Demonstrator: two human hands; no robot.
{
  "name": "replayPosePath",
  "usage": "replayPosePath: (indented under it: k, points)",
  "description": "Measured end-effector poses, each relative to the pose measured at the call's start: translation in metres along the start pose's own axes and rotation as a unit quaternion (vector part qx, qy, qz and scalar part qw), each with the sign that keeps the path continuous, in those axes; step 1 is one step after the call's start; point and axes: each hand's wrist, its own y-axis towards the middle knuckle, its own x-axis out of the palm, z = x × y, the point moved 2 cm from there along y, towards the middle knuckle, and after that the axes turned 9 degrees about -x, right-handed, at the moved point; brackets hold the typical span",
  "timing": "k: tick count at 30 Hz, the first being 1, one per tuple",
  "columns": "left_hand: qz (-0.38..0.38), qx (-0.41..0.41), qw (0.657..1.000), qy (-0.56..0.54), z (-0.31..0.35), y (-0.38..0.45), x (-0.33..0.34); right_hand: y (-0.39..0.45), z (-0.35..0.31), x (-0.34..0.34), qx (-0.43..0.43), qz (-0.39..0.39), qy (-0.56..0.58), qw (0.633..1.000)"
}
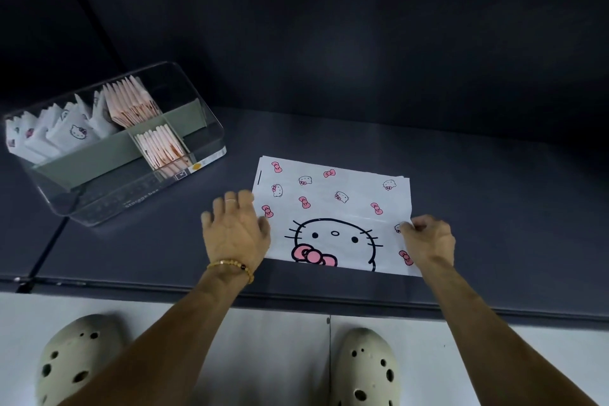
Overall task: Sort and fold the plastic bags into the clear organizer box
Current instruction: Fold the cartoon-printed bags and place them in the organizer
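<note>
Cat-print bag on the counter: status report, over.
Left hand flat on the bag's left edge. Right hand pinches its right edge. Bag partly folded, apart from organizer box. Nothing in the way.

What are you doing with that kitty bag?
A person is folding a white cat-print plastic bag on a dark table. The left hand presses flat on its left edge, and the right hand pinches its right edge. The clear organizer box to the left already holds many folded bags.
</note>
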Motion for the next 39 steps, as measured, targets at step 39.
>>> replayPosePath:
  k: [39]
  points:
    - [-0.120,0.301,0.943,0.076,0.009,-0.021,0.038,-0.023,0.041,-0.008,-0.413,-0.215,-0.398,0.790]
